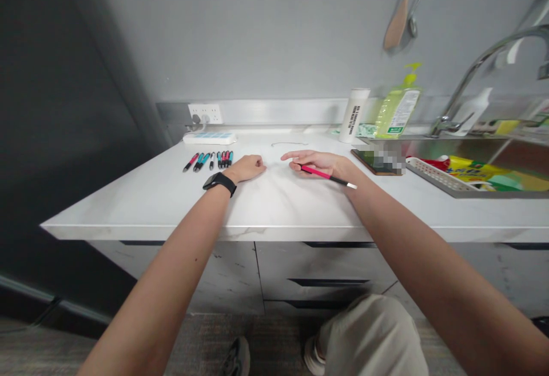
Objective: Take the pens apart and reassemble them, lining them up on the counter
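My right hand (315, 160) is above the white counter. A red and black pen (321, 174) is held in it between thumb and fingers, the index finger stretched out to the left. The pen's silver end points right, toward my wrist. My left hand (249, 168) rests on the counter, fingers loosely curled, with nothing visible in them. A black watch (219, 182) is on that wrist. Left of this hand lie several pens in a row: a red one (191, 162), teal ones (201, 162), a white one (212, 161) and a close group (225, 159).
A power strip (210, 138) lies behind the pens, under a wall socket (206, 114). A white bottle (354, 115), a green pump bottle (398, 110) and a phone-like dark slab (377, 160) stand or lie toward the right. Beyond them is a sink (480, 195) with a faucet (465, 82).
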### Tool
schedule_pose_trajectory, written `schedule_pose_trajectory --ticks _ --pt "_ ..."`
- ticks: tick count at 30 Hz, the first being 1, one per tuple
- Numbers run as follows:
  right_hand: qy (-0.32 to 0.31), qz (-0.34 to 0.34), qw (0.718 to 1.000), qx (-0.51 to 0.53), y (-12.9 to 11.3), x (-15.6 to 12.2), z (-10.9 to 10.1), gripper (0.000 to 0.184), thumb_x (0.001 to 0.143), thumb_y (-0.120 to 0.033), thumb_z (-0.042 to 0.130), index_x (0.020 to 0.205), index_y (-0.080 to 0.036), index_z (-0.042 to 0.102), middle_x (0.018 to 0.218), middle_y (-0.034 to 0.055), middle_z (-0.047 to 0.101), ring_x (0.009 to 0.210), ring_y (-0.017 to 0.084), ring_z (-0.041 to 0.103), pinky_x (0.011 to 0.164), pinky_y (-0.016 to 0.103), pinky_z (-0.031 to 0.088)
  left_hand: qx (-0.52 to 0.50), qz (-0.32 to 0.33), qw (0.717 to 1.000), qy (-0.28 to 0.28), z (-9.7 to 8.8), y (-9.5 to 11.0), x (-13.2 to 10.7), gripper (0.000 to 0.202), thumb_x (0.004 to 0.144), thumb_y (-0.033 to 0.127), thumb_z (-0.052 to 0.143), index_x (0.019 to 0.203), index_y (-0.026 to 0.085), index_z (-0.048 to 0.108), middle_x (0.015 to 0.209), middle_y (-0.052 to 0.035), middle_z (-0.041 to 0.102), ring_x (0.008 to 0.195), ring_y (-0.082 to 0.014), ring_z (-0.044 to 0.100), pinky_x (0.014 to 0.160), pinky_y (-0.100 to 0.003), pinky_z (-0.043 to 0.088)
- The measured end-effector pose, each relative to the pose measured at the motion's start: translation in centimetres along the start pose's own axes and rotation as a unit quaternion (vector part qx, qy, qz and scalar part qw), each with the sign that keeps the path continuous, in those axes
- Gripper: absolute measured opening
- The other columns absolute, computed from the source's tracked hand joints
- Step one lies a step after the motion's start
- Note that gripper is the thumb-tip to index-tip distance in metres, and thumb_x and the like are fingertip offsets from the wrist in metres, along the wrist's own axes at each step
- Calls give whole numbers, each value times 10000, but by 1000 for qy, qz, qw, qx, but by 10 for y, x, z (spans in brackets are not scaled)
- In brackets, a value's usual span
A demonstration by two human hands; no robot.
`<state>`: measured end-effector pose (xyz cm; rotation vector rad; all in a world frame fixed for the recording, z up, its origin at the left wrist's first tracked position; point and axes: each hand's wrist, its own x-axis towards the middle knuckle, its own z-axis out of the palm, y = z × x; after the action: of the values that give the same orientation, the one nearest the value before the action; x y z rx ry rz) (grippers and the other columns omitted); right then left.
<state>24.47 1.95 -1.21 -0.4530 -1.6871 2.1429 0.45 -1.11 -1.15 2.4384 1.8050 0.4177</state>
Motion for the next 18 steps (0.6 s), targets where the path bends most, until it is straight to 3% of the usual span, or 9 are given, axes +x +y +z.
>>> schedule_pose_trajectory --ticks 6,10,14,18 --pt "2 -18 999 28 -2 -1 -1 269 828 -12 501 1080 -102 530 712 1 600 473 29 495 461 118 460 -6 4 1000 -3 0 0 1 181 769 323 470 761 177 577 831 -64 660 766 -189 585 711 -271 414" --pt "24 -30 999 29 -2 -1 -3 327 822 30 479 1107 -128 502 779 20 637 604 60 614 611 166 546 -11 9 1000 -4 -2 0 -1 179 756 320 469 751 175 574 795 -60 650 746 -185 576 706 -271 414" --pt "4 -23 1000 12 0 -1 -3 393 758 77 537 1077 -151 504 818 5 642 755 101 677 712 210 570 -26 40 999 -7 -3 0 -4 177 749 323 459 749 180 565 792 -49 645 735 -176 566 684 -259 415" --pt "10 -14 1000 -11 1 0 -3 467 697 112 584 1069 -163 520 762 -34 625 675 79 664 677 204 573 -25 13 1000 2 -3 1 -3 191 736 349 475 744 184 570 793 -50 648 748 -184 570 717 -268 420"
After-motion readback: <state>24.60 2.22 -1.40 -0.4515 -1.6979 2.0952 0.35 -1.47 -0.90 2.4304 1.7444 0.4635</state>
